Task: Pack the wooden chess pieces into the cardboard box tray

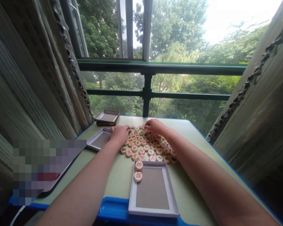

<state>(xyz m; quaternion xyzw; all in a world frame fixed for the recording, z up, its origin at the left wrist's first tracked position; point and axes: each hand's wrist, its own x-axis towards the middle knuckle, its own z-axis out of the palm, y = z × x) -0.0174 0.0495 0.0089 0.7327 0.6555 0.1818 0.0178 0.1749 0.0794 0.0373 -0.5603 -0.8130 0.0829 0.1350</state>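
Many round wooden xiangqi pieces [141,151] with red or black characters lie spread face up on the table. At the left edge of the spread, my left hand [119,134] has its fingers curled down by the pieces; what is under them is hidden. My right hand [155,126] reaches over the far side, fingertips pinched at a xiangqi piece. In front of me lies a shallow white-walled box tray [153,188] with a grey-brown bottom. Two red-marked xiangqi pieces [138,176] sit along its left wall, one behind the other.
Another shallow box part [97,139] lies beside my left hand. Behind it are stacked brown-edged trays [108,116]. A partly blurred flat device [61,169] lies on the left. The pale green table [191,175] has a blue edge. Curtains flank the window and green railing [147,91].
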